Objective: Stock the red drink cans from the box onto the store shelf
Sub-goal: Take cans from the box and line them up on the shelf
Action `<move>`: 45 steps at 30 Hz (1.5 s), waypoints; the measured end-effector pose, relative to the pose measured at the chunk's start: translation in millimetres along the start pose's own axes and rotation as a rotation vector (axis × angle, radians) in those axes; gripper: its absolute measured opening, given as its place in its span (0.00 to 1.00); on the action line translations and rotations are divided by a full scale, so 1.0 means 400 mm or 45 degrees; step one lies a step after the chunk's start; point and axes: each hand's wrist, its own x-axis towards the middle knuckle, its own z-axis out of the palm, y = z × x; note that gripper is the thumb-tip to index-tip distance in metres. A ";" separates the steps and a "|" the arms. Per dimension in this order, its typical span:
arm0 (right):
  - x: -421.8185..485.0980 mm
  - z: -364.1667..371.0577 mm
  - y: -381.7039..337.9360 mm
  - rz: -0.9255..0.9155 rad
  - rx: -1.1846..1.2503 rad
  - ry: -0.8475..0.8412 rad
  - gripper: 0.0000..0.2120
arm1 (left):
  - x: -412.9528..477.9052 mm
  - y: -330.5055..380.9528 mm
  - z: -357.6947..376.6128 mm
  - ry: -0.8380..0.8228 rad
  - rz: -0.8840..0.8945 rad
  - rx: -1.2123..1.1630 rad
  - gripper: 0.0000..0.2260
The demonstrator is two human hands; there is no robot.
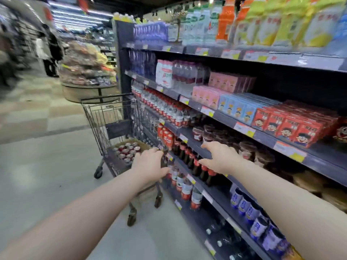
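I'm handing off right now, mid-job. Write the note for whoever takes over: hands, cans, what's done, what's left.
Left hand: on the near rim of the cart, apparently gripping it; no can in it.
Right hand: open, fingers spread, empty, in front of the shelf above the dark bottles.
Red cans: in the box inside the cart; the box looks full.
Done: no can visibly moved to the shelf, though the picture is blurred.
Left: lift the cans from the box and set them on the shelf.
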 end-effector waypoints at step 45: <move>1.803 0.803 -0.324 0.175 0.171 -0.752 0.27 | 1.470 -1.015 0.592 -0.727 -0.002 -0.094 0.31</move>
